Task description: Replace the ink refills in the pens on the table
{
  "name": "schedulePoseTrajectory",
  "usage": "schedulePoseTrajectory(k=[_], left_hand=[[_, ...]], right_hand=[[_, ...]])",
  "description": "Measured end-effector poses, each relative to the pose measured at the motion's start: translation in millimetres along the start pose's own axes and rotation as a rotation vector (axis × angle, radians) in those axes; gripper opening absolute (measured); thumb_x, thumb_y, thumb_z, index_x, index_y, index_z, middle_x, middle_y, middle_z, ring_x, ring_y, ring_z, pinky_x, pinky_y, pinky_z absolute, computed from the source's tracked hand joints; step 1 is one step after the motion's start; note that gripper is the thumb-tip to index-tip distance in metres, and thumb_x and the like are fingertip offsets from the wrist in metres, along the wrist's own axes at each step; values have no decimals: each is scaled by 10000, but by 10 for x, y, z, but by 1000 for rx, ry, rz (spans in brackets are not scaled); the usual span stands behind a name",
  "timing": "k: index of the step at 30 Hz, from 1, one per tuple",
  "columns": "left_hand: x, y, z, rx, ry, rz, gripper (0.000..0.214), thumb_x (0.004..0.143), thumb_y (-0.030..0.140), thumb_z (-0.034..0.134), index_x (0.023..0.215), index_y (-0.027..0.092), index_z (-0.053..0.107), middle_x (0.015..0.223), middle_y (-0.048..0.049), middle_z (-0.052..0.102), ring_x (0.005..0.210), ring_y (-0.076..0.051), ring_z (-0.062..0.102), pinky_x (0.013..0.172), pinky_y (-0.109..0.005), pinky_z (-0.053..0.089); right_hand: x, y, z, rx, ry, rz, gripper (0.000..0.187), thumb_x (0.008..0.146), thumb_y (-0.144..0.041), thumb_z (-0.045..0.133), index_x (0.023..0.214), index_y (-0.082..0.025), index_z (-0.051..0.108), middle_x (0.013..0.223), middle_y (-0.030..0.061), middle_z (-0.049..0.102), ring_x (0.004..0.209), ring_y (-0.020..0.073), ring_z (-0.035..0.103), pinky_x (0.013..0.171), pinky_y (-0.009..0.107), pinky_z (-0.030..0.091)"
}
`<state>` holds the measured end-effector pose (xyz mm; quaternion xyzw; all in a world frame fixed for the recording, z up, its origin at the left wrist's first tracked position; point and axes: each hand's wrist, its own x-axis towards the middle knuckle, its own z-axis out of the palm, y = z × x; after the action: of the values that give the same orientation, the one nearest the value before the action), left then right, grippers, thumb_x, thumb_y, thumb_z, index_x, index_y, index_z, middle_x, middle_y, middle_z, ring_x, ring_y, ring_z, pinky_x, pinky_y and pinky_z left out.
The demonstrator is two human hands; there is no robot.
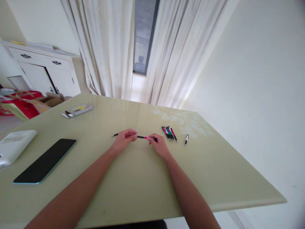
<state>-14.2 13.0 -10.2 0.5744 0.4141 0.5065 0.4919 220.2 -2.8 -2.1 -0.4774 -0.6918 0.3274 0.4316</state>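
Between my two hands, just above the table [133, 178], is a black and pink pen [142, 137]. My left hand [124, 140] pinches its left end, fingers closed. The right end sits in my right hand [158, 143], whose thumb and fingers are closed round it. Another dark, thin pen-like piece [115, 135] pokes out to the left from behind my left hand; the rest of it is hidden. To the right of my right hand lies a row of several pens [169, 133] in pink, white, green and red with black. Farther right is a single white and black pen [186, 140].
An opened small carton [78, 110] lies at the back left of the table. Nearer on the left are a dark phone-like slab [45, 162] and a white device [16, 146]. Curtains [109, 47] hang behind, with a white cabinet [47, 70] and red bags [26, 101] beyond.
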Motion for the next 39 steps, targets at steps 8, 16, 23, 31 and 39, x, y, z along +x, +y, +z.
schedulePoseTrajectory(k=[8, 16, 23, 31, 39], left_hand=[[-10, 37, 33, 36, -20, 55, 517, 681, 498, 848, 1062, 189, 683, 1054, -84, 751, 927, -219, 718, 890, -404, 588], [8, 15, 48, 176, -4, 83, 350, 829, 526, 683, 883, 185, 739, 807, -51, 734, 753, -210, 678, 737, -359, 571], [-12, 38, 56, 222, 55, 79, 373, 837, 526, 674, 973, 182, 725, 912, -70, 748, 856, -223, 688, 763, -343, 552], [-15, 38, 66, 274, 23, 97, 346, 770, 476, 727, 961, 187, 732, 895, -59, 741, 788, -213, 665, 712, -318, 519], [-31, 58, 65, 310, -38, 80, 328, 857, 497, 636, 867, 186, 740, 784, -43, 727, 704, -193, 634, 681, -310, 498]], right_hand=[[-11, -48, 6, -19, -28, 60, 348, 937, -454, 601, 781, -170, 730, 573, -16, 599, 507, 112, 416, 500, 233, 283], [-12, -83, -4, -7, 16, 43, 337, 930, -436, 612, 774, -163, 735, 570, -13, 607, 508, 113, 421, 507, 237, 288], [-16, -81, 3, -23, 16, 34, 348, 935, -445, 613, 785, -161, 746, 565, -14, 609, 517, 114, 444, 518, 233, 310], [-11, -50, -10, -27, 18, 55, 364, 943, -463, 594, 813, -164, 756, 571, -8, 611, 521, 119, 444, 517, 234, 306], [-14, -52, -4, -24, 26, 44, 346, 934, -455, 612, 796, -167, 745, 579, -9, 617, 525, 116, 443, 520, 232, 308]])
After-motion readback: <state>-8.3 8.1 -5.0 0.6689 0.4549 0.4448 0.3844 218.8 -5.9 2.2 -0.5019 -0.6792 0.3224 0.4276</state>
